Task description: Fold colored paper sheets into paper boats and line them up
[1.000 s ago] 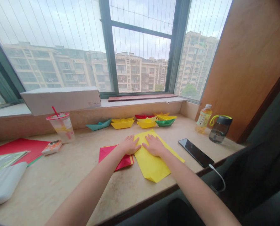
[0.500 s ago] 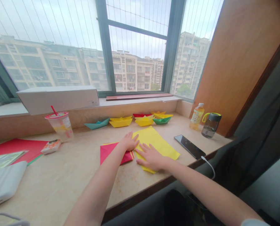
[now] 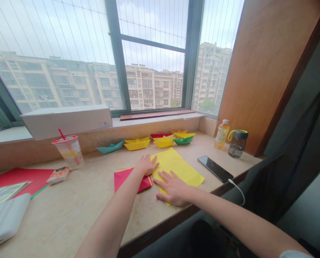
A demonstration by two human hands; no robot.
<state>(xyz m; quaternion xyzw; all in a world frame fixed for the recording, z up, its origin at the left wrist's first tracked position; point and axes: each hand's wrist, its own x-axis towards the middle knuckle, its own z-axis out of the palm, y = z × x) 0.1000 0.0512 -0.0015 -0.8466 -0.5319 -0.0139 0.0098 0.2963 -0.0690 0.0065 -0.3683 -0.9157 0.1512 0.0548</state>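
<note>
A sheet of yellow paper (image 3: 180, 165) lies on the stone-topped counter in front of me. My right hand (image 3: 173, 188) rests flat on its near left part, fingers spread. At the sheet's left edge is my left hand (image 3: 147, 165), fingers stretched out, its wrist passing over a stack of folded red and yellow paper (image 3: 123, 178). Part of that stack is hidden under the left forearm. Behind the sheet stand several folded paper boats, among them a blue boat (image 3: 110, 147), a yellow boat (image 3: 137, 144) and a green boat (image 3: 184, 140).
Right of the sheet lies a smartphone (image 3: 215, 168) with a white cable. A drink bottle (image 3: 221, 135) and a dark water bottle (image 3: 237, 145) stand behind it. On the left are a plastic cup (image 3: 68, 152), a small packet (image 3: 58, 175), red paper (image 3: 38, 175) and a white device (image 3: 8, 220).
My right hand has slid toward me over the yellow sheet, whose near edge now looks flatter. The left hand has stayed nearly in place. The view has tilted slightly up.
</note>
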